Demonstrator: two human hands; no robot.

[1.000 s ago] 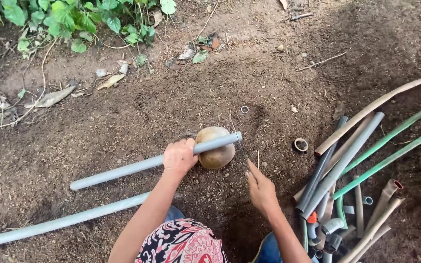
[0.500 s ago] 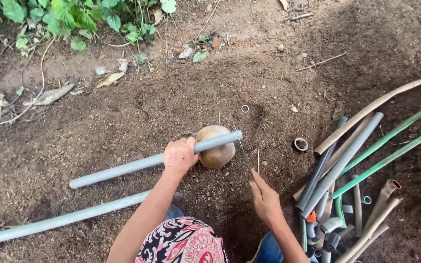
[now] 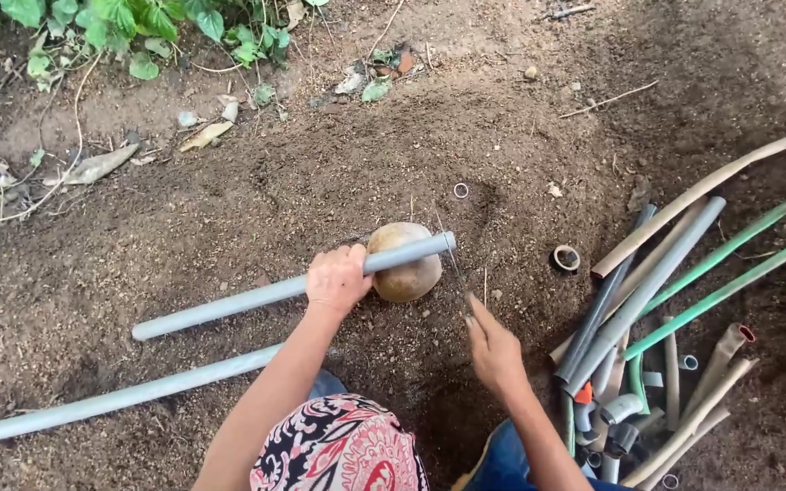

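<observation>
1. Bare brown soil ground (image 3: 229,209), outdoors; green leafy plants (image 3: 120,23) at 11 o'clock, dry leaves and litter beside them.
2. Short grey plastic pipe (image 3: 229,305), laid across rounded tan stone (image 3: 404,268) at centre; near end of pipe projecting just past stone toward 3 o'clock.
3. Left hand (image 3: 338,277): closed around short grey pipe, just beside stone, pressing it down.
4. Right hand (image 3: 495,345): closed on thin dark saw blade (image 3: 456,268), blade set just off pipe's end; exact grip hard to tell.
5. Long grey plastic pipe (image 3: 120,395), lying on soil at 8 o'clock, untouched.
6. Heap of grey, tan and green pipes and fittings (image 3: 648,309) at 4 o'clock.
7. Small cut pipe rings (image 3: 566,257) on soil near heap.
8. Progress, as judged: pipe steadied and blade placed; no cut visible in pipe end.
</observation>
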